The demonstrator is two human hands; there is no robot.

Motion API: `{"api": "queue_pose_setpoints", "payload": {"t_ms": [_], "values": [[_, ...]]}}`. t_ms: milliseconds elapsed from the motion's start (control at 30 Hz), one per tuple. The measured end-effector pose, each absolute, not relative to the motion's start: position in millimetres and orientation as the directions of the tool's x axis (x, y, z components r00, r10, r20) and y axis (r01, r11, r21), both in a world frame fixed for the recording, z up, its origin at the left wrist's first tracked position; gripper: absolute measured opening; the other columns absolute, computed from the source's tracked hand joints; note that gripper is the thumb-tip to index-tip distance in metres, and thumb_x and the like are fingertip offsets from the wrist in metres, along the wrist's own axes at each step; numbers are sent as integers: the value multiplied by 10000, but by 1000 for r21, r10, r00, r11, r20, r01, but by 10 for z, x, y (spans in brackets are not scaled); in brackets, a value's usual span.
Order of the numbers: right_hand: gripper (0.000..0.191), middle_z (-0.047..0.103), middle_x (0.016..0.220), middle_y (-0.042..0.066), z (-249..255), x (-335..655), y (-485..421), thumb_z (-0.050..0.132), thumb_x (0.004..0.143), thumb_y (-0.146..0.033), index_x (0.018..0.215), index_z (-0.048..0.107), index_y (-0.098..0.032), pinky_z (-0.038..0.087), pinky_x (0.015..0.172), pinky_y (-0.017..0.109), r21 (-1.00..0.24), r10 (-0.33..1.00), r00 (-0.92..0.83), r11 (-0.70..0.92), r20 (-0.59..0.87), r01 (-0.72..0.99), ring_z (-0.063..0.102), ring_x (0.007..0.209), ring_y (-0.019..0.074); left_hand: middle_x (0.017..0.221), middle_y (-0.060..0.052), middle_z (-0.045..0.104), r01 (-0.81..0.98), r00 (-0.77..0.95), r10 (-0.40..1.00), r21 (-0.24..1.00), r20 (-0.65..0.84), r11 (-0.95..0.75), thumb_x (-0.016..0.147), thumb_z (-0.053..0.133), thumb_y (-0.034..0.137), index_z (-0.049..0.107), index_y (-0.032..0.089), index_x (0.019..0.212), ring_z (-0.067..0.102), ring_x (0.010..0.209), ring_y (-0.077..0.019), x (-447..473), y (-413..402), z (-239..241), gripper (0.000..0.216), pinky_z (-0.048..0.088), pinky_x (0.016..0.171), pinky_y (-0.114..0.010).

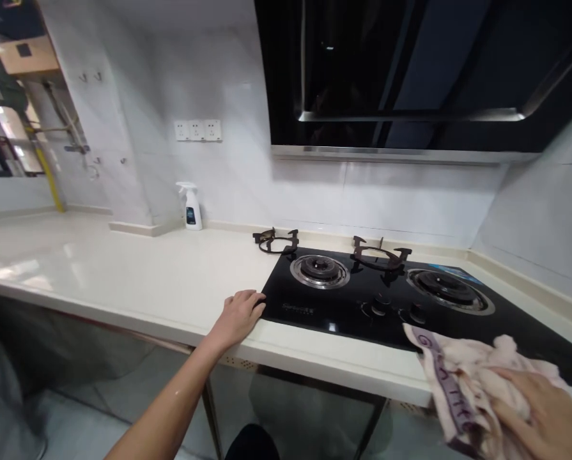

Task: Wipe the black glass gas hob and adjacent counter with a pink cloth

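My left hand (240, 316) rests on the counter at the front left corner of the black gas stove (324, 322). Its fingers lie flat, the tips touching the glass edge, and hold nothing. At the lower right, my right hand (542, 409) grips a crumpled pale pink towel (463, 377) with purple lettering. The towel hangs over the stove's front edge, and part of it lies on the glass. Two bare burners, a left burner (320, 271) and a right burner (448, 291), show in the stove top. Between them are two control knobs (379, 305).
One dark pan support (277, 243) straddles the stove's rear left corner; another pan support (380, 257) stands behind, between the burners. A white spray bottle (193, 207) stands against the wall on the pale counter (123, 275). A black range hood (401, 70) overhangs the stove.
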State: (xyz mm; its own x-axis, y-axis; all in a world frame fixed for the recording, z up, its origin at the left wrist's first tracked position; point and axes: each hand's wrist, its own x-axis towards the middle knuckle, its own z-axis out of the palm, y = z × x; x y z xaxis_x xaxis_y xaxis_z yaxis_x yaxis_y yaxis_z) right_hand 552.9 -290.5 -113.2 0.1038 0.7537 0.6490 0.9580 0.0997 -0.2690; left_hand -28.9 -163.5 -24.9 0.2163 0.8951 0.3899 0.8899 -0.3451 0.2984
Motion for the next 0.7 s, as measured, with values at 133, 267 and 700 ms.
{"api": "queue_pose_setpoints", "payload": {"t_ms": [133,267,700], "values": [[381,677,1074,106,-913,4405,-2746,532,811,-591,1029,687,-320,467,809,568,-135,804,-51,162,592,978,608,998,386,1393,-80,603,863,177,916,391,359,-320,1020,329,476,650,293,1262,472,1355,-283,-288,-1679,-236,442,334,1122,-506],[314,642,1072,99,-716,3284,-2643,537,840,-443,1096,638,-292,441,799,506,-73,755,-205,318,623,945,567,976,345,1364,-66,619,830,169,916,448,364,-331,1024,314,528,654,293,1260,489,1324,-277,-289,-1700,-240,476,341,1111,-476],[348,632,1090,83,-823,1866,-2303,626,819,-316,1156,565,-260,420,775,446,-70,585,-440,651,681,756,555,972,326,1265,-48,685,859,140,917,415,373,-300,1006,412,477,664,275,1198,544,1249,-253,-272,-1829,-190,377,380,1047,-437]]}}
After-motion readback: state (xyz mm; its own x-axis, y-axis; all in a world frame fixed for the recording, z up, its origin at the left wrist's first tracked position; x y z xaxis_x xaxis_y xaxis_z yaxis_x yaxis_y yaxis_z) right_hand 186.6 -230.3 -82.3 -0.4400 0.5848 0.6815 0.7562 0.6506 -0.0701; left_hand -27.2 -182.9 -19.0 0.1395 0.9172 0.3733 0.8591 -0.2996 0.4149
